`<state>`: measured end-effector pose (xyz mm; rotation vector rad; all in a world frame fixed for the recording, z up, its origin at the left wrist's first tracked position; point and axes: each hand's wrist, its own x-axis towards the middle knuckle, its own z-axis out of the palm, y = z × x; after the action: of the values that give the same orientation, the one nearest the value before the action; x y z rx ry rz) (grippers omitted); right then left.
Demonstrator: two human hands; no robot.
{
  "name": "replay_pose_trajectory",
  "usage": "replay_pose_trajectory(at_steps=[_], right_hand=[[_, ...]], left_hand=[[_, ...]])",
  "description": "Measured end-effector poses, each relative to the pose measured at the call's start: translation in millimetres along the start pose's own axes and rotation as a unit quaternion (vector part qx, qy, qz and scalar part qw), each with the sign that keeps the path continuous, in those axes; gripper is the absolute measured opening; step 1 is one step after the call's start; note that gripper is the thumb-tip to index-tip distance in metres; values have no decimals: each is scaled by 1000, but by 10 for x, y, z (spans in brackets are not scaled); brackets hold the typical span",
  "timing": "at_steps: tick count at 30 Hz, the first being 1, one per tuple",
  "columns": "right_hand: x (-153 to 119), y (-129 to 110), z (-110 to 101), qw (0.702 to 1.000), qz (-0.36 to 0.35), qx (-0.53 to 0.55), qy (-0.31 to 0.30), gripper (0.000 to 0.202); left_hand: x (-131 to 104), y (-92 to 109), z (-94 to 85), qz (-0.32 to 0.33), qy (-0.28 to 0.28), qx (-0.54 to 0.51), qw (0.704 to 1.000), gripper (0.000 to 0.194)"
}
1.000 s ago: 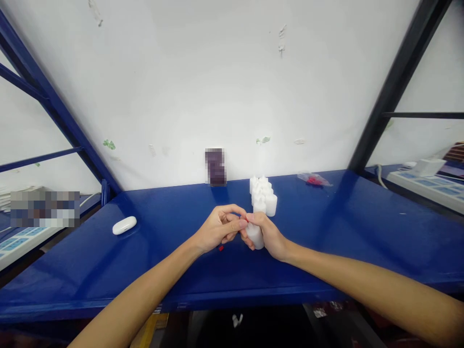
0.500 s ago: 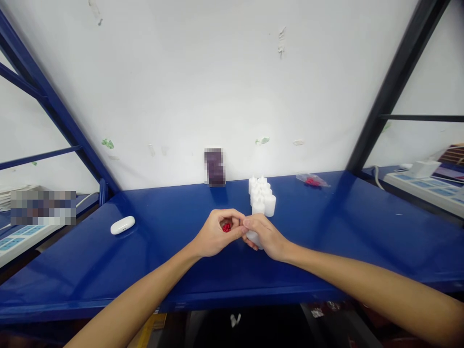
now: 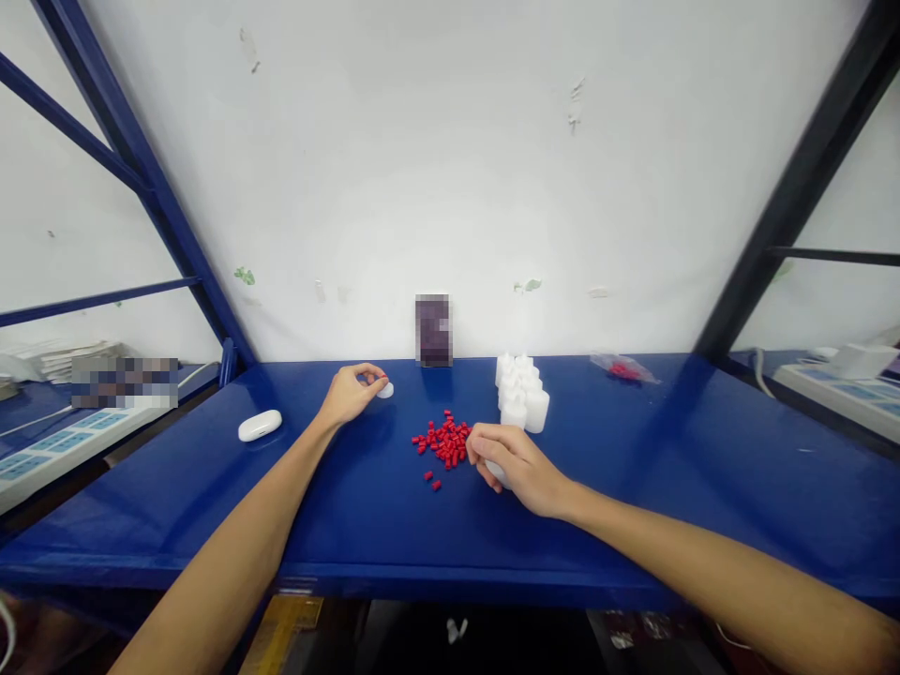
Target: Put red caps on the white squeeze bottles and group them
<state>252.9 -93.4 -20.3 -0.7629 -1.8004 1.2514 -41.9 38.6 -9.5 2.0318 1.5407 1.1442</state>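
The left arm runs from the lower left of the frame up toward the middle, nearly straight, and the left hand lies knuckles-up on the blue counter, its fingertips pinched narrow on a small white cap that sits flat on the counter just left of the frame's centre. The cap is round and low, so no long axis shows.

The right arm comes in from the lower right corner and slants up to the middle. The right hand rests on the counter with its fingers curled close around a small white bottle, of which only a sliver of the lower body shows under the fingers; which way its neck points cannot be told, as the hand hides it. The thumb side of this hand faces a loose heap of small red pellets lying on the counter just to its left, with two strays a little nearer the lower edge.

Just above the right hand stands a tight cluster of white bottles, all upright with their necks pointing up. Further right near the wall lies a clear bag with red pieces inside. A white earbud case lies on its side at the left of the counter, its long axis running left to right.
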Motion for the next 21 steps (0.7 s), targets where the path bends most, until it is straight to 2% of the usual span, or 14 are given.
replay_pose_trajectory(at_steps=[2, 5, 7, 8, 9, 11, 14, 16, 21], right_hand=[[5, 3, -1, 1000, 3, 5, -3, 34], [7, 7, -3, 1000, 10, 10, 4, 36], [4, 5, -8, 1000, 15, 3, 6, 36], [1, 1, -12, 1000, 18, -5, 2, 35], [-3, -7, -15, 1000, 18, -15, -4, 34], [-12, -31, -22, 999, 5, -48, -16, 33], [-30, -64, -27, 993, -44, -105, -31, 34], [-47, -67, -21, 989, -57, -127, -50, 37], [-86, -37, 6, 990, -22, -105, -90, 41]], left_hand=[[-8, -27, -9, -2, 3, 17, 1000, 35], [-54, 61, -3, 9, 28, 40, 999, 39], [-99, 175, 13, 46, 56, 60, 996, 38], [-126, 240, 28, 72, 53, 71, 993, 39], [-157, 306, 49, 96, 31, 81, 992, 41], [-227, 432, 112, 125, -60, 95, 986, 45], [-329, 564, 231, 135, -178, 86, 971, 34], [-373, 599, 293, 151, -207, 72, 964, 31], [-382, 558, 343, 175, -240, 88, 951, 31]])
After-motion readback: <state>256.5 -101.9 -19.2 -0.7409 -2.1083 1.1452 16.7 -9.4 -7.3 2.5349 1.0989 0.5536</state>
